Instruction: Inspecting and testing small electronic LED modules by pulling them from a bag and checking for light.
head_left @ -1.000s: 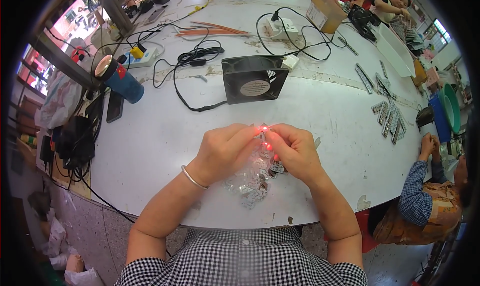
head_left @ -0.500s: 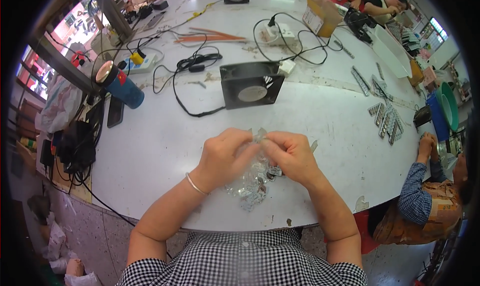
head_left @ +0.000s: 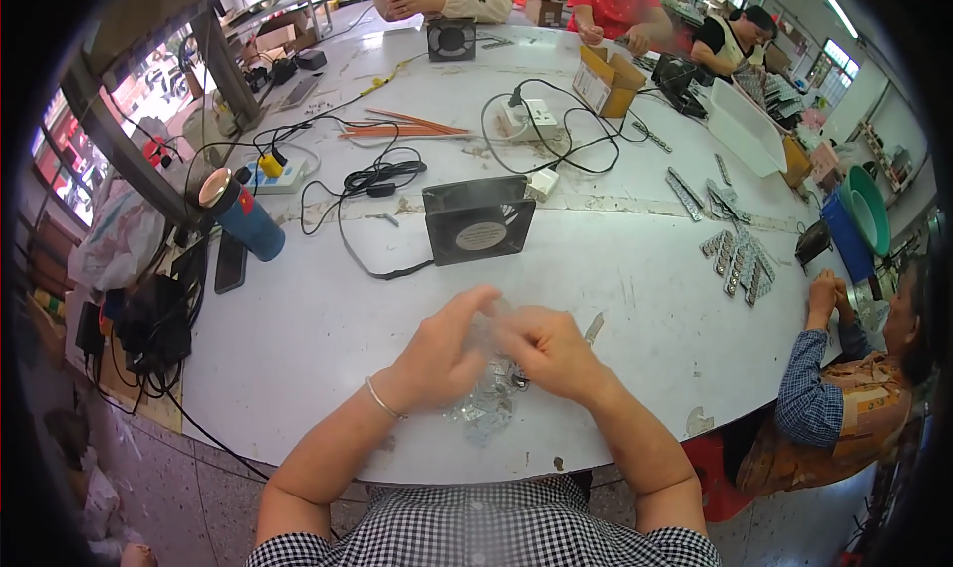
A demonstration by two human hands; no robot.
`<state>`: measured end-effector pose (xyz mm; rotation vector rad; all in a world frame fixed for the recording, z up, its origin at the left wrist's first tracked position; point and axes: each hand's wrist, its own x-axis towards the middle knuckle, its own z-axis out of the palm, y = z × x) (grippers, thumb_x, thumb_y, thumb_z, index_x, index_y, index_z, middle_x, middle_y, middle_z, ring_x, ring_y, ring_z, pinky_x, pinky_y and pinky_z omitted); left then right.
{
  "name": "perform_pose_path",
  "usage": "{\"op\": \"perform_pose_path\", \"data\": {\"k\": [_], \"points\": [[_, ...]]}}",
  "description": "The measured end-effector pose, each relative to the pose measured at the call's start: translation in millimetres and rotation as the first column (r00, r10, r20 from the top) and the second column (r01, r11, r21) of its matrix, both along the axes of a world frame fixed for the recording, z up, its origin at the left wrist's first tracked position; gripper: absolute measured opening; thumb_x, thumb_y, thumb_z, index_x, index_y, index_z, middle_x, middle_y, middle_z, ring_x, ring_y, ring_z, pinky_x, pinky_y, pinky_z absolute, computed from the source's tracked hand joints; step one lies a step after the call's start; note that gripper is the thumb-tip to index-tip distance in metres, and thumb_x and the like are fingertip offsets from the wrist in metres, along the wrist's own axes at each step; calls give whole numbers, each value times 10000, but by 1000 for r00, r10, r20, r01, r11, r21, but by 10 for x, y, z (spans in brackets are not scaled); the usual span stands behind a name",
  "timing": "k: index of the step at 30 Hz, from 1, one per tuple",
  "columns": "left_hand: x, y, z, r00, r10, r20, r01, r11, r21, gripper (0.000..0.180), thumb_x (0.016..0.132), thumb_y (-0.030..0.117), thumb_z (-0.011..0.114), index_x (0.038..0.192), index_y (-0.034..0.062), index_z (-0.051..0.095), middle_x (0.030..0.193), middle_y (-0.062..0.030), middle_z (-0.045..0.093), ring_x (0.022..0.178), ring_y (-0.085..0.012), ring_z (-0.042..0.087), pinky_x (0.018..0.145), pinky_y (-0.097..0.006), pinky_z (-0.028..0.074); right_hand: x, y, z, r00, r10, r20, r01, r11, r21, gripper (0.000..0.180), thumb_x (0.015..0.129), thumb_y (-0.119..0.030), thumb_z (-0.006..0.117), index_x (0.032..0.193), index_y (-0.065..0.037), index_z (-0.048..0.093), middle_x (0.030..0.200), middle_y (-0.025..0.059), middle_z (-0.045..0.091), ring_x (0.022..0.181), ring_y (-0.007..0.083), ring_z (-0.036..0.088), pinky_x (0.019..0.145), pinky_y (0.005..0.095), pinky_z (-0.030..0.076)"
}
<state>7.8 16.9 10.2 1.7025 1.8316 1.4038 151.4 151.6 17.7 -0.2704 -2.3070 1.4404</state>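
Note:
Near the table's front edge, my hands meet above a small heap of clear and silvery pieces [head_left: 480,414]. My left hand [head_left: 447,344], with a bangle [head_left: 382,398] at its wrist, is smeared by motion, so whether its fingers grip anything is unclear. Opposite it, my right hand [head_left: 554,351] is closed, thumb against curled fingers; whatever it pinches is too blurred to name. The heap is partly covered by both hands. Just beyond them stands a black square fan [head_left: 478,221] with its cable trailing left.
A blue tumbler [head_left: 248,224] and a phone [head_left: 230,262] are at left. Metal strips [head_left: 740,261] lie at right, before a white tray [head_left: 745,128]. Farther back are a power strip [head_left: 531,120] and an open carton [head_left: 608,80]. A co-worker [head_left: 844,398] sits at right; others sit across the table.
The view has tilted up, showing more of the people across the table. My hands have shifted a little; the pale piece seen at their fingertips before is now lost in blur.

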Motion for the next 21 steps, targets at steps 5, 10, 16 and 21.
{"op": "perform_pose_path", "data": {"k": [5,10,16,21], "points": [[-19,-11,-1,995,-31,95,38,996,-75,666,732,-37,507,1390,24,417,1113,-134,605,838,-159,586,725,-261,511,-48,-49,-43,995,24,92,-23,1000,-9,144,913,-136,607,924,-5,666,762,148,628,671,263,592,646,363,470],[4,9,-13,986,-71,150,84,993,-84,758,721,-48,494,1458,21,332,1138,-146,563,874,-158,586,715,-248,517,-61,-28,-58,992,77,100,-85,994,75,147,916,-148,599,895,-15,658,794,151,641,710,297,613,662,385,479],[60,-3,35,985,-34,167,58,989,-139,787,724,-58,494,1481,24,296,1156,-155,550,869,-141,590,689,-235,506,-58,-25,-10,986,98,135,-107,992,62,163,922,-146,585,864,-5,643,809,152,642,728,325,614,666,393,483],[36,18,-37,993,-14,116,18,999,-28,669,762,-17,534,1415,1,391,1082,-131,590,759,-121,590,645,-238,491,-41,-33,21,997,22,73,-33,987,156,151,919,-125,595,886,9,656,775,142,638,687,268,592,640,357,473]]}}
